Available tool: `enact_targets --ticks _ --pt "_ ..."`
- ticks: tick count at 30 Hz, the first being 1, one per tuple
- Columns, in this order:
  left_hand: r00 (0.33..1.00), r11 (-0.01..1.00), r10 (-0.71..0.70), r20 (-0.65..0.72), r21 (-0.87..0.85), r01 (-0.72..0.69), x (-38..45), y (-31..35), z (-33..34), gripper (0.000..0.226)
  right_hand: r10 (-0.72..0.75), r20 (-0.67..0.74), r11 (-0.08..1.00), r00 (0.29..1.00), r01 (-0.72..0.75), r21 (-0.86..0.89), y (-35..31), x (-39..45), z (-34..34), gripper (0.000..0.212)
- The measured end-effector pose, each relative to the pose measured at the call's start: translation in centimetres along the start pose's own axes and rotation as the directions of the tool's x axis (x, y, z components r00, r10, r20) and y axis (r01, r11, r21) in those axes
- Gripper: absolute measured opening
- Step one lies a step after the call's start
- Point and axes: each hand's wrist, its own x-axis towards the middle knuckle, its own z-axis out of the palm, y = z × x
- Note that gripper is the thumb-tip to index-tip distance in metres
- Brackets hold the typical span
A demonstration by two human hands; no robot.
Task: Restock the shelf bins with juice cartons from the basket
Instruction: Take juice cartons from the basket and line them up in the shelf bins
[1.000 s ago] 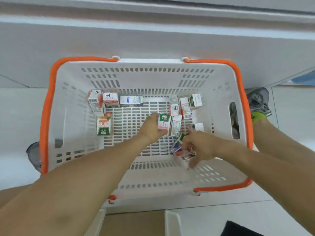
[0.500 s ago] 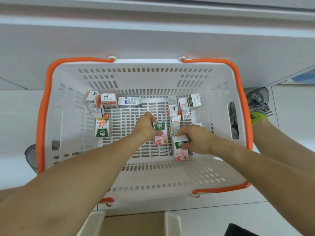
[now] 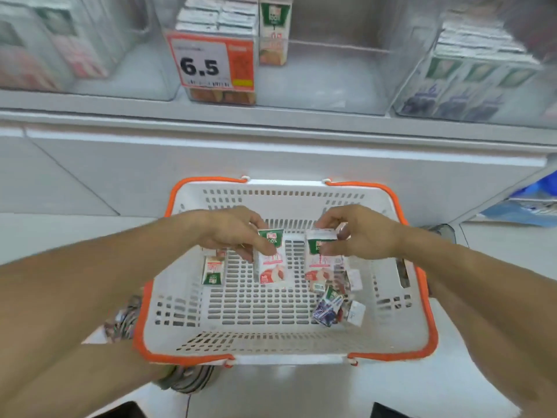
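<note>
Hands above the basket point(image 3: 301, 342): your left hand point(image 3: 233, 229) pinches one juice carton point(image 3: 272, 260), your right hand point(image 3: 363, 230) another carton point(image 3: 319, 254); both cartons upright, long axis vertical, tops up.

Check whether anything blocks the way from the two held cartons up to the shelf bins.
Nothing visible does. The left hand holds one pink carton and the right hand another, both above the basket. Open space lies between them and the clear bin with the matching carton.
</note>
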Motion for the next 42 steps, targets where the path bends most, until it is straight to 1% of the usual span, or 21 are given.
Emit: enact_targets --ticks 2,4,6,8,10,13,14,17,21,23,25,27,30,33,36,38,39,42 --pt "0.998 0.996 0.039 -0.048 0.088 -0.034 -4.0 2.5 -1.9 0.039 -0.037 -0.026 0.995 0.999 0.039 0.087 -3.6 -0.4 -1.7 0.033" --pt "0.989 0.988 0.088 -0.119 0.136 -0.072 -7.4 4.4 -3.1 0.036 -0.085 -0.032 0.974 0.996 0.090 0.207 -6.9 -1.1 -3.1 0.034" --pt "0.968 0.987 0.145 -0.205 0.104 -0.126 -10.8 5.7 -3.9 0.030 -0.161 -0.025 0.928 0.987 0.160 0.337 -9.5 -1.8 -4.5 0.036" --pt "0.955 0.981 0.195 -0.222 0.030 -0.194 -13.7 6.5 -4.1 0.023 -0.225 -0.018 0.888 0.974 0.213 0.408 -11.6 -2.2 -5.6 0.035" --pt "0.951 0.970 0.217 -0.221 -0.059 -0.236 -15.6 6.6 -3.9 0.020 -0.274 -0.008 0.873 0.962 0.252 0.417 -13.1 -2.1 -6.3 0.032" --pt "0.948 0.951 0.222 -0.226 -0.164 -0.262 -16.2 5.8 -3.5 0.036 -0.297 0.026 0.860 0.954 0.256 0.442 -14.3 -1.5 -6.7 0.030" --pt "0.948 0.947 0.223 -0.226 -0.179 -0.266 -15.9 5.7 -3.6 0.039 -0.293 0.035 0.857 0.955 0.247 0.452 -14.5 -1.2 -6.7 0.032" --pt "0.934 0.930 0.229 -0.275 -0.222 -0.293 -14.8 6.4 -4.0 0.037 -0.270 0.043 0.850 0.962 0.217 0.479 -14.6 -0.1 -6.9 0.036" --pt "0.919 0.919 0.245 -0.310 -0.229 -0.322 -13.5 7.4 -4.3 0.040 -0.262 0.026 0.831 0.965 0.212 0.514 -14.8 0.5 -7.4 0.037" --pt "0.927 0.915 0.228 -0.297 -0.261 -0.309 -13.1 7.8 -4.3 0.045 -0.250 0.002 0.835 0.968 0.215 0.507 -15.0 0.8 -7.5 0.039" --pt "0.942 0.912 0.220 -0.254 -0.290 -0.291 -13.0 8.0 -4.5 0.055 -0.235 -0.019 0.825 0.972 0.210 0.524 -15.2 1.0 -7.3 0.041" --pt "0.950 0.923 0.247 -0.190 -0.252 -0.290 -13.2 8.1 -4.8 0.058 -0.237 -0.040 0.801 0.971 0.218 0.558 -15.5 1.3 -6.9 0.038" --pt "0.944 0.935 0.300 -0.139 -0.153 -0.320 -13.6 8.1 -5.1 0.051 -0.243 -0.088 0.779 0.966 0.248 0.576 -15.9 1.7 -6.7 0.035" --pt "0.931 0.927 0.320 -0.177 -0.141 -0.346 -13.9 8.0 -5.5 0.049 -0.227 -0.155 0.753 0.961 0.274 0.599 -16.1 1.9 -6.4 0.039" --pt "0.927 0.928 0.315 -0.206 -0.140 -0.346 -14.1 7.7 -5.7 0.052 -0.217 -0.205 0.751 0.954 0.298 0.589 -16.3 2.0 -6.0 0.033" --pt "0.926 0.932 0.300 -0.230 -0.137 -0.336 -14.3 7.5 -5.8 0.053 -0.239 -0.184 0.763 0.953 0.302 0.572 -16.3 2.0 -5.8 0.033" --pt "0.925 0.932 0.291 -0.243 -0.145 -0.332 -14.4 7.4 -5.8 0.052 -0.254 -0.146 0.771 0.956 0.292 0.566 -16.3 1.9 -5.7 0.037" --pt "0.931 0.914 0.252 -0.266 -0.252 -0.319 -14.6 7.3 -5.6 0.040 -0.268 0.036 0.766 0.963 0.191 0.614 -16.0 1.9 -5.1 0.055"
